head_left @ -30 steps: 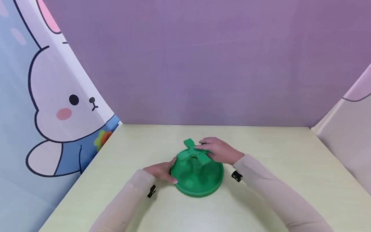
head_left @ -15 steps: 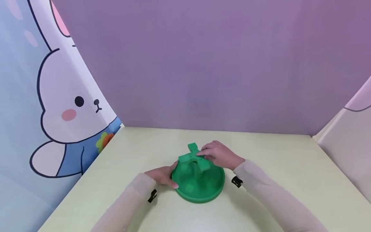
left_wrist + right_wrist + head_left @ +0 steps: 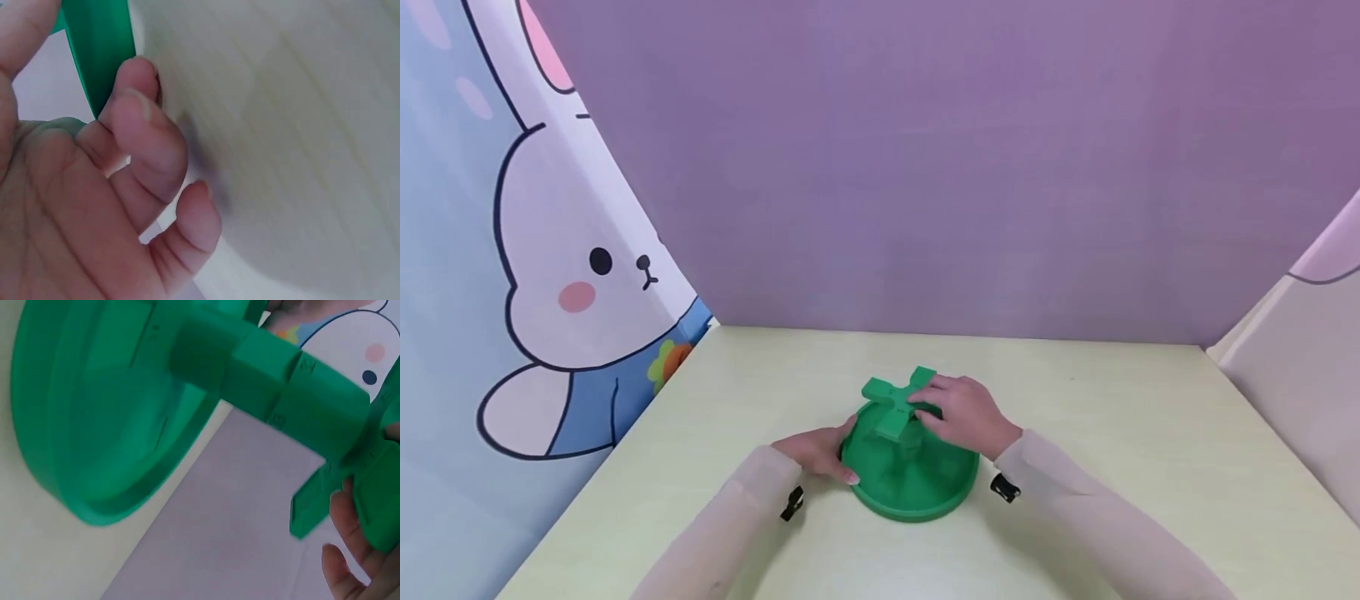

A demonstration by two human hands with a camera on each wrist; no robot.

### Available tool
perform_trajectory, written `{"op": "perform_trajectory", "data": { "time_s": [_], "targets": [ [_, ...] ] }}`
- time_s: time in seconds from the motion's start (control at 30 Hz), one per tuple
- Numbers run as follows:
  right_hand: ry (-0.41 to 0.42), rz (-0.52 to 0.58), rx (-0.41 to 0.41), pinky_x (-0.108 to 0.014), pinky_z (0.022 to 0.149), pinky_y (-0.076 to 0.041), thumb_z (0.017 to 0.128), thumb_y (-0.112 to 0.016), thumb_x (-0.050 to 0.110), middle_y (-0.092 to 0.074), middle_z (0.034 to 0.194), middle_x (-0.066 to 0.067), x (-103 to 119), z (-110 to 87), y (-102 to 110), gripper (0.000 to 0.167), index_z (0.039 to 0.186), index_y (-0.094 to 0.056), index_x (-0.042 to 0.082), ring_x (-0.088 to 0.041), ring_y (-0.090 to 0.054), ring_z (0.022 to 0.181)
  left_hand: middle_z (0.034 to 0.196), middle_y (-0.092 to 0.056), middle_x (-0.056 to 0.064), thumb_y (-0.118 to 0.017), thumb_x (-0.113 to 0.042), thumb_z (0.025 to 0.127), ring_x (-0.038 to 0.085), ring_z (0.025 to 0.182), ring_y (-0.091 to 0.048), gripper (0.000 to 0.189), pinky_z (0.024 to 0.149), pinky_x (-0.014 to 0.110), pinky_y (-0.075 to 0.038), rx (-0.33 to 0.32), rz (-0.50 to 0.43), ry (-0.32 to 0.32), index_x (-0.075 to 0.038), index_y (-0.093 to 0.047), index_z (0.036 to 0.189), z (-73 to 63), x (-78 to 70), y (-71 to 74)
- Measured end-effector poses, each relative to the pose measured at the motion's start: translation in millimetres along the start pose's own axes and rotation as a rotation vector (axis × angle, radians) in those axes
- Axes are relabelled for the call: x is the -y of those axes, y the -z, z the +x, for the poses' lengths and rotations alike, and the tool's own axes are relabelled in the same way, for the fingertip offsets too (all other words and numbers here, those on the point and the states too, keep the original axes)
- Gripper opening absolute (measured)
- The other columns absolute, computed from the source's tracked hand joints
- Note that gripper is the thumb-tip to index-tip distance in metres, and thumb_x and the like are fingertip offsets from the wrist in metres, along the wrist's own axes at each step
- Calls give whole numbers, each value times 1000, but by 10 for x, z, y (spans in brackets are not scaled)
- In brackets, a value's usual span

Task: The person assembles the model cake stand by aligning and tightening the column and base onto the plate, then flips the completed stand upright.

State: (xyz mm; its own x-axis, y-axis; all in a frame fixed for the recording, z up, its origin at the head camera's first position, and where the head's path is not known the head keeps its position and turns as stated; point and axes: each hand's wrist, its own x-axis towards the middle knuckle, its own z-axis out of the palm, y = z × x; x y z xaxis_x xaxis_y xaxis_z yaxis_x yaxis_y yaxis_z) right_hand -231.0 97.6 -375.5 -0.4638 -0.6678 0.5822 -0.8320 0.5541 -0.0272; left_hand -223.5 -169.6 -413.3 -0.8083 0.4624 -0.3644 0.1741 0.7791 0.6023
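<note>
Tabletop (image 3: pixel 1090 392) carries my green dish (image 3: pixel 913 510), flat and near the middle from side to side, with a thick post (image 3: pixel 275 394) rising from it and a green cross (image 3: pixel 897 408) at the top. My left grip (image 3: pixel 820 454) is curled about the dish's left rim, hiding part of it; my right grip (image 3: pixel 966 412) grasps the cross, covering its right side. Both pale sleeves (image 3: pixel 722 517) slant in from the near side, with a black clip (image 3: pixel 1006 487) beneath each wrist. A rabbit picture (image 3: pixel 580 250) hangs at my left, a pale sheet (image 3: pixel 1300 375) at my right, and a purple wall (image 3: pixel 925 167) meets the far edge. That edge and both side edges lie well apart from the dish, giving wide room left, right and beyond.
</note>
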Motion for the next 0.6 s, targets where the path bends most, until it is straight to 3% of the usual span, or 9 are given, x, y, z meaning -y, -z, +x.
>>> {"op": "perform_trajectory", "data": {
  "time_s": [0.3,0.37,0.43,0.53,0.6],
  "targets": [
    [-39,-70,-11,-30,60,-54,86,-68,18,-71,89,-5,33,3,69,16,97,-76,9,-15,-66,71,150,-33,16,-79,-28,80,29,138,-31,107,110,45,-27,-25,30,39,0,-6,153,89,-86,18],
    [-55,-47,-19,-30,58,-53,88,-66,16,-71,92,-6,-2,19,101,18,101,-75,8,-16,-67,73,143,-41,15,-79,-28,80,29,119,-51,107,100,42,-40,-28,21,55,-1,-6,153,107,-85,21],
    [-68,0,-40,-32,61,-54,88,-65,10,-69,100,-9,-74,42,122,20,106,-73,6,-19,-67,78,130,-49,15,-79,-29,80,26,87,-60,107,80,37,-49,-28,-2,74,-4,-6,154,119,-79,23],
    [-56,72,-51,-40,74,-54,86,-66,-1,-63,114,-17,-228,70,135,30,116,-68,3,-28,-66,93,109,-52,12,-80,-28,80,20,51,-43,108,54,30,-42,-20,-51,100,-9,-4,155,133,-64,23],
    [-20,102,-20,-46,85,-51,84,-69,-4,-59,123,-21,-337,78,129,37,119,-66,3,-33,-61,106,106,-52,11,-79,-28,80,18,49,-40,109,50,29,-40,-14,-69,101,-10,-3,155,142,-60,23]
  ]
}}
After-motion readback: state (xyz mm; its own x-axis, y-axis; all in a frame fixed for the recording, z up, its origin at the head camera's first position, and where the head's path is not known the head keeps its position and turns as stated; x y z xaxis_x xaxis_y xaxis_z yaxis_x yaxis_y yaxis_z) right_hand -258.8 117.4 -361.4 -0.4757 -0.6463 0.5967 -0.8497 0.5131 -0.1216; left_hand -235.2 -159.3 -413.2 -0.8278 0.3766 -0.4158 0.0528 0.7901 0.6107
